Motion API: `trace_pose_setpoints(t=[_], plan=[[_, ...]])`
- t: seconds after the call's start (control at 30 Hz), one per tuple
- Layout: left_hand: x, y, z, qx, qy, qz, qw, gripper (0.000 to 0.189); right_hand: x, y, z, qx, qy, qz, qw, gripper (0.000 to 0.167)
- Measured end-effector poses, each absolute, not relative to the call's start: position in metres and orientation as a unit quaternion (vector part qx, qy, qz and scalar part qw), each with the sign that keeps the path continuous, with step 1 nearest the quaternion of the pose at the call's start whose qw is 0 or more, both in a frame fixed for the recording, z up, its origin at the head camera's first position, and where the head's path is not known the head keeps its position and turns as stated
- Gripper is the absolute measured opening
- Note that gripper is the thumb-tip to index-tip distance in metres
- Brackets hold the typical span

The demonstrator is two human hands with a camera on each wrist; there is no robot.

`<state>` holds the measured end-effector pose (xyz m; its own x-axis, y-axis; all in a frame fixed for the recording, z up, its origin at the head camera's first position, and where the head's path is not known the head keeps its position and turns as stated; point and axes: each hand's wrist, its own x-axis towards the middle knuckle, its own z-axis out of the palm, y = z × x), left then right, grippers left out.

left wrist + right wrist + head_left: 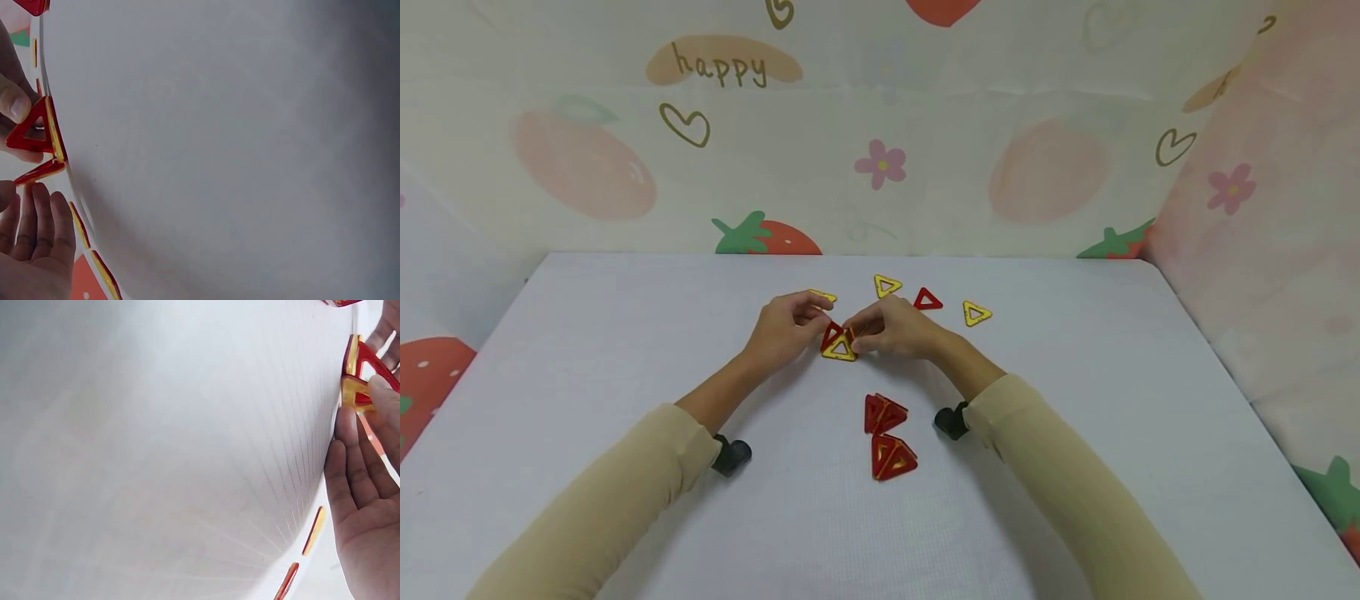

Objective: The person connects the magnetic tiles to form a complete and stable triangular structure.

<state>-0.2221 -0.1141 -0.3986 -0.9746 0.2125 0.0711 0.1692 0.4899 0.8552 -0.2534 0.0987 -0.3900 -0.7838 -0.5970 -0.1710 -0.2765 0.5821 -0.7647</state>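
Note:
Triangular magnetic tiles stand together on the white table: a red tile (832, 335) behind and a yellow tile (839, 348) in front. My left hand (784, 335) is at the left side of this group, its thumb and fingertips pinching a red tile's edge; the left wrist view shows that red tile (40, 172) nearly edge-on. From the right, my right hand (898, 327) pinches a yellow-edged tile (355, 394) between thumb and fingers. Another red tile (373, 364) leans beside it in the right wrist view. The fingers partly hide where the tiles meet.
Nearer to me sit two small folded red tile shapes, one (885, 414) behind the other (893, 457). Along the back lie loose yellow tiles (887, 286) (976, 313) and a red tile (928, 299). One more yellow tile (823, 296) shows behind my left fingers.

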Motion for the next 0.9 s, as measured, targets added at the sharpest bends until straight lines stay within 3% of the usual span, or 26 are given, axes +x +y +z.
trace_pose_setpoints(t=[0.7, 0.9], plan=[[-0.2196, -0.114, -0.3991, 0.122, 0.871, 0.465, 0.098, 0.029, -0.254, 0.0966, -0.3928, -0.249, 0.866, -0.378, 0.211, 0.036], [-0.2205, -0.1154, -0.3998, 0.14, 0.873, 0.456, 0.101, 0.017, -0.254, 0.0964, -0.3933, -0.248, 0.868, -0.377, 0.206, 0.038]])
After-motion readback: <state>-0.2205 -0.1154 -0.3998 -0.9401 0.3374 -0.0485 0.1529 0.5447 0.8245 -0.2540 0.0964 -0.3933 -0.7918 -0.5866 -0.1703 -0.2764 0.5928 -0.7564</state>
